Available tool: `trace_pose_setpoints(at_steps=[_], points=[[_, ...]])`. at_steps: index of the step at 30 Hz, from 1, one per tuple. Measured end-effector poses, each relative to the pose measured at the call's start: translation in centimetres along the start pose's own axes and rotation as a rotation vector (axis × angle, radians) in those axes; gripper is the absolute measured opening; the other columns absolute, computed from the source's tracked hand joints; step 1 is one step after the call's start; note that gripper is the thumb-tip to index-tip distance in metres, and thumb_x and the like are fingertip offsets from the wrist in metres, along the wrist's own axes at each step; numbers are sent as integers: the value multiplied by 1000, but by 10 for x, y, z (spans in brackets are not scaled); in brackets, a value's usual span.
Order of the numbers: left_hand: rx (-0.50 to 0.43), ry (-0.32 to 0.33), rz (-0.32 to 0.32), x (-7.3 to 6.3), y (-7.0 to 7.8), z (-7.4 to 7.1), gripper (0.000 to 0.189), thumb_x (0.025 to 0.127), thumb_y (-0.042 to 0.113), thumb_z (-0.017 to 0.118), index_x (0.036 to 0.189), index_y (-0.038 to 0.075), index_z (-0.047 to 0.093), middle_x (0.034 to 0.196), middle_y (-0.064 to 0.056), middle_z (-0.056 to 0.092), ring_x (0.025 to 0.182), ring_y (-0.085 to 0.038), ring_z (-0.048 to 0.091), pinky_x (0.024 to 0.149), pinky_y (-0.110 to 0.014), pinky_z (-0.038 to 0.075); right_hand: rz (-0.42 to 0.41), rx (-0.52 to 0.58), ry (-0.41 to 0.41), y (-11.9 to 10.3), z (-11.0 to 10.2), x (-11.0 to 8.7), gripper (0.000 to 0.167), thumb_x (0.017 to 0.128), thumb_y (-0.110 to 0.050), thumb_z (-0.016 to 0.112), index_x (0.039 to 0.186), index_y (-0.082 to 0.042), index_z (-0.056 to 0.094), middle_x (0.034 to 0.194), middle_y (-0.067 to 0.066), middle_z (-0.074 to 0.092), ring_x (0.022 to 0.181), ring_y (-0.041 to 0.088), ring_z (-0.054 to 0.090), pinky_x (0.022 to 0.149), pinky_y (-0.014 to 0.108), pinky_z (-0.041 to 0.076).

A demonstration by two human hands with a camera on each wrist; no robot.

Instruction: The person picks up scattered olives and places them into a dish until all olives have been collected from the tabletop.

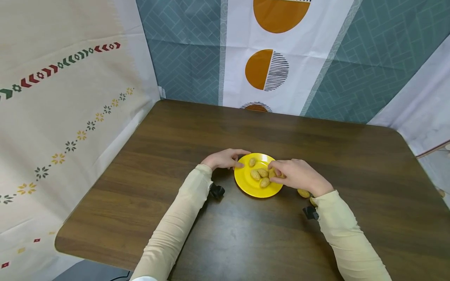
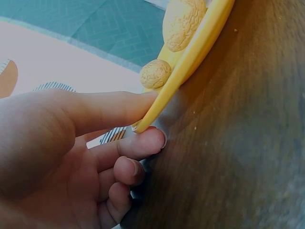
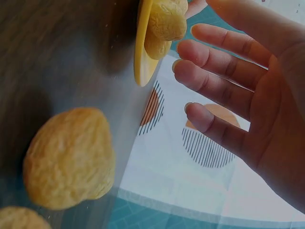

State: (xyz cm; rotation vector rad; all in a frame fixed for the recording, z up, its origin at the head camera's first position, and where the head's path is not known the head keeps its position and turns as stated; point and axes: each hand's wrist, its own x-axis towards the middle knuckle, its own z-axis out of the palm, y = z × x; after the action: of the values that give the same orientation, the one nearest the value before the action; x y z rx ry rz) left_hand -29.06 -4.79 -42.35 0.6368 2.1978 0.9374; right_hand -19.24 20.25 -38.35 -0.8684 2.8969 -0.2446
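A yellow plate (image 1: 251, 188) lies on the table with several tan, wrinkled walnuts (image 1: 265, 182) on it. My left hand (image 1: 225, 159) pinches the plate's left rim. In the left wrist view, the thumb lies on top of the yellow rim (image 2: 164, 98) and the index finger is beneath it, with a walnut (image 2: 155, 74) just past the thumb tip. My right hand (image 1: 299, 174) hovers over the plate's right side, close to the walnuts there. In the right wrist view, its loosely bent fingers (image 3: 214, 86) hold nothing, and the heaped walnuts (image 3: 167, 21) sit beyond the fingertips.
Beside the right wrist, a walnut (image 1: 303, 193) lies on the brown wooden table (image 1: 225, 242), with another walnut (image 1: 312, 201) partly hidden by the sleeve. Patterned cloths (image 1: 190, 50) hang behind the table and along its left side.
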Motion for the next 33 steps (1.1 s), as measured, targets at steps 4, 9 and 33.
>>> trace_pose_setpoints(at_steps=[4,9,33], points=[[-2,-2,-4,0,0,0,56,95,22,60,148,28,40,82,-5,50,67,-17,48,62,-23,42,-4,10,21,4,2,-4,29,85,-27,75,108,-12,66,71,-7,50,57,6,39,56,21,37],[-1,-3,-11,0,1,1,56,96,21,60,148,28,40,82,-5,50,68,-17,48,62,-23,42,20,33,22,8,2,-10,30,83,-28,76,108,-14,67,69,-10,47,57,5,39,56,21,35],[18,1,-23,4,2,0,56,96,24,61,147,30,40,81,-5,50,67,-18,47,63,-24,41,111,53,-74,39,4,-59,27,84,-29,75,105,-15,65,73,-9,48,59,4,39,56,21,34]])
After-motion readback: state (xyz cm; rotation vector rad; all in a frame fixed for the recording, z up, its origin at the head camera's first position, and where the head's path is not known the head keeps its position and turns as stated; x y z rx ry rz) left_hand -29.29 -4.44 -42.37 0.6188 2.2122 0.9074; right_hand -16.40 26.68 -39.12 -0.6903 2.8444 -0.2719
